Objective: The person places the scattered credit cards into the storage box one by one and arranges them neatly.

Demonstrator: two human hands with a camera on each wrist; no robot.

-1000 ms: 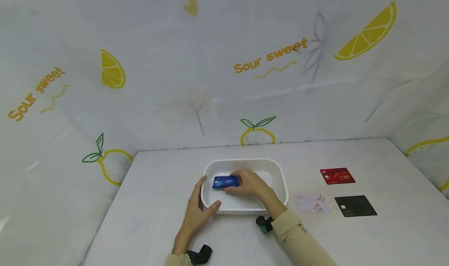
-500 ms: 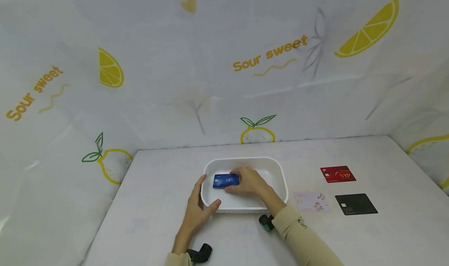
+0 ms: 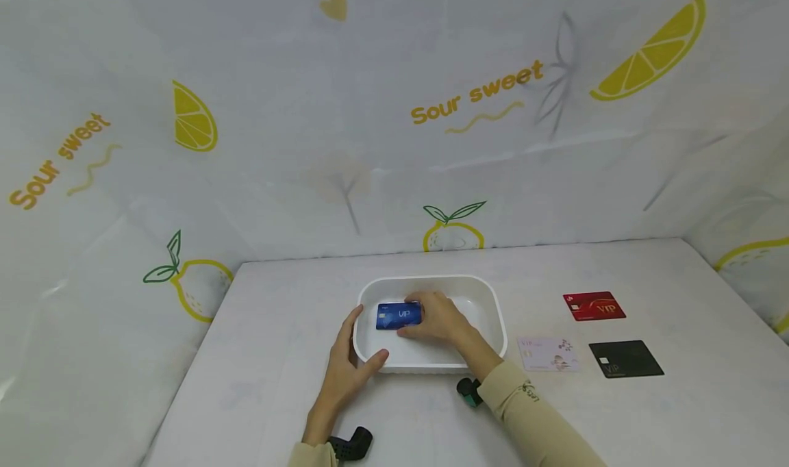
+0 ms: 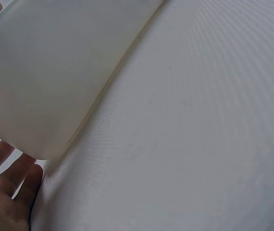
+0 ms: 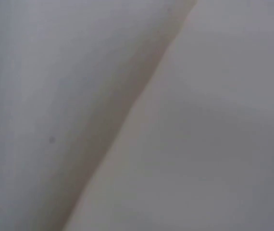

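The right hand point(image 3: 439, 318) pinches one blue card point(image 3: 397, 316) inside one tray point(image 3: 425, 355); the spread left hand point(image 3: 345, 372) touches the tray's left; right of it, three cards point(image 3: 625, 359).

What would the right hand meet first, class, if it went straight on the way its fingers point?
Past the blue card it grips, the right hand would likely meet the left wall of the white tray, though depth is unclear.

In the tray point(image 3: 425, 369), the right hand point(image 3: 439, 318) covers one end of the blue card point(image 3: 394, 316). Right of the tray, the pink card point(image 3: 547, 355) has unreadably small print. Below the tray, both sleeves point(image 3: 542, 422) are cut off.
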